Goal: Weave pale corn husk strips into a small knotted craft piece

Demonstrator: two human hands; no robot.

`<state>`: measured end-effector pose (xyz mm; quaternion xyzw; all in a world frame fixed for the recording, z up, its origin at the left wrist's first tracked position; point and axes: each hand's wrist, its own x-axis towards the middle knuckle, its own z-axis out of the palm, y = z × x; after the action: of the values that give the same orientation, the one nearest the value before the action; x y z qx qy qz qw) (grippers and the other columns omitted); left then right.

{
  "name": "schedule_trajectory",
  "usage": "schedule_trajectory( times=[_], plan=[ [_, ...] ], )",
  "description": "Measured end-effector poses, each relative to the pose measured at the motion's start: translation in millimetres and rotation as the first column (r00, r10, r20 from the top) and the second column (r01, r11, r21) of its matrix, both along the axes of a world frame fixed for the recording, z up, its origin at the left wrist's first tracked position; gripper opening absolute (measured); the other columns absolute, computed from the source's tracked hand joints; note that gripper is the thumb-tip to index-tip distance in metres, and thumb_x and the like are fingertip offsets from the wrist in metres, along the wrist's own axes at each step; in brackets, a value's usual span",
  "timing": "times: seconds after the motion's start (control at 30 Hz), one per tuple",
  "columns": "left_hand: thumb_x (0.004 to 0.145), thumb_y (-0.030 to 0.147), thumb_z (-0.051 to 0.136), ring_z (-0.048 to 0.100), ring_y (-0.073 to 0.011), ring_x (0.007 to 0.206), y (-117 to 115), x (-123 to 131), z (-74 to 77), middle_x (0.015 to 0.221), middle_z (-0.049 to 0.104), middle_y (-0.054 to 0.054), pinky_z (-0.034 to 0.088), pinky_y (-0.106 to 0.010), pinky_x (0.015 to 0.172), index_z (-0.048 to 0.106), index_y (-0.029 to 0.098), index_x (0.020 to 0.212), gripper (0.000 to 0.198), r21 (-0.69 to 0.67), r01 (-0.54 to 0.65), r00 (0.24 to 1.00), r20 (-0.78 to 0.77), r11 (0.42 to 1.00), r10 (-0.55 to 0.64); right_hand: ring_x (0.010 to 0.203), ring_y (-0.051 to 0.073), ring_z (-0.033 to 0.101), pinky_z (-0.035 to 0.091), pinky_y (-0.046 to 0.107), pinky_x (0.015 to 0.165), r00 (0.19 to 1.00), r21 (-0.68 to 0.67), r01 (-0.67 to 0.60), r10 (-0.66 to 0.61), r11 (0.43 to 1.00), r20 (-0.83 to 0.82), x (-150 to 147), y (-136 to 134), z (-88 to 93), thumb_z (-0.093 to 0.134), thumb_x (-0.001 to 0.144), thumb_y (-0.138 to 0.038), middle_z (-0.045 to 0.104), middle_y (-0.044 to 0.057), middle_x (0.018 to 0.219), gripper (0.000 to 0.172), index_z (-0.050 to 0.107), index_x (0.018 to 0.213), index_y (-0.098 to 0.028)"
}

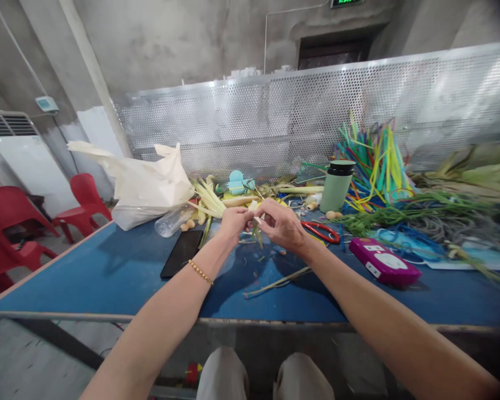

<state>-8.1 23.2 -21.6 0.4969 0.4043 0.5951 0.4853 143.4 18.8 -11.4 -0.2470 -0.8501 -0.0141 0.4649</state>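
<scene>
My left hand (234, 221) and my right hand (282, 225) meet over the middle of the blue table (120, 272). Between their pinched fingers is a small pale-green piece of corn husk (256, 232), its end hanging below. The fingers partly cover it. A bundle of pale husk leaves (210, 199) lies just beyond my left hand. Close to my right wrist are red-handled scissors (321, 232). Left of my left wrist lies a flat black tablet or phone (181, 254). A thin dry stalk (277, 282) rests on the table below the hands.
A white bag (150, 186) and a clear plastic bottle (173, 221) stand left. A green tumbler (336, 188), a magenta box (384, 261), colourful strips (379, 161) and green stems (425, 214) are right. A perforated metal panel (233, 116) runs behind; red chairs (85, 197) stand left.
</scene>
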Motion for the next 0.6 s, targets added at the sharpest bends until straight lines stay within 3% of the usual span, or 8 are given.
schedule_trajectory(
  times=[0.17, 0.3, 0.47, 0.6],
  plan=[
    [0.061, 0.013, 0.066, 0.042, -0.0077, 0.041, -6.5, 2.8, 4.8, 0.045, 0.047, 0.001, 0.028, -0.023, 0.043, 0.056, 0.014, 0.052, 0.014, -0.075, 0.041, 0.999, 0.013, 0.996, -0.040, 0.051, 0.012, 0.049, 0.038, 0.026, 0.052, 0.983, -0.220, 0.041, -0.078, 0.975, -0.165, -2.2, 2.8, -0.7, 0.056, 0.080, -0.025, 0.053, -0.003, 0.058, 0.012, 0.049, 0.071, -0.022],
    [0.061, 0.013, 0.066, 0.042, -0.0077, 0.041, -9.3, 4.0, 7.3, 0.047, 0.048, 0.000, 0.028, -0.024, 0.043, 0.056, 0.014, 0.053, 0.013, -0.105, 0.059, 0.997, 0.049, 0.993, -0.054, 0.051, 0.014, 0.056, 0.042, 0.026, 0.048, 0.950, -0.368, -0.027, -0.090, 0.930, -0.299, -5.9, 3.7, -1.6, 0.058, 0.078, -0.031, 0.060, -0.001, 0.060, 0.015, 0.048, 0.071, -0.023],
    [0.060, 0.013, 0.066, 0.043, -0.0076, 0.042, -8.3, 3.8, 7.6, 0.050, 0.051, -0.001, 0.028, -0.024, 0.043, 0.058, 0.013, 0.054, 0.011, -0.113, 0.061, 0.997, 0.052, 0.992, -0.055, 0.036, 0.012, 0.048, 0.037, 0.025, 0.037, 0.916, -0.521, -0.099, -0.127, 0.848, -0.380, -7.5, 2.5, -0.1, 0.063, 0.076, -0.041, 0.062, 0.000, 0.056, 0.022, 0.049, 0.072, -0.023],
    [0.058, 0.015, 0.070, 0.043, -0.0072, 0.042, -7.2, 3.5, 6.8, 0.050, 0.051, -0.001, 0.027, -0.023, 0.042, 0.060, 0.012, 0.056, 0.011, -0.105, 0.072, 0.996, 0.053, 0.992, -0.067, 0.034, 0.010, 0.046, 0.034, 0.024, 0.033, 0.875, -0.605, -0.178, -0.157, 0.777, -0.458, -7.5, 4.4, -0.3, 0.066, 0.072, -0.045, 0.069, 0.003, 0.064, 0.028, 0.052, 0.077, -0.022]
  ],
)
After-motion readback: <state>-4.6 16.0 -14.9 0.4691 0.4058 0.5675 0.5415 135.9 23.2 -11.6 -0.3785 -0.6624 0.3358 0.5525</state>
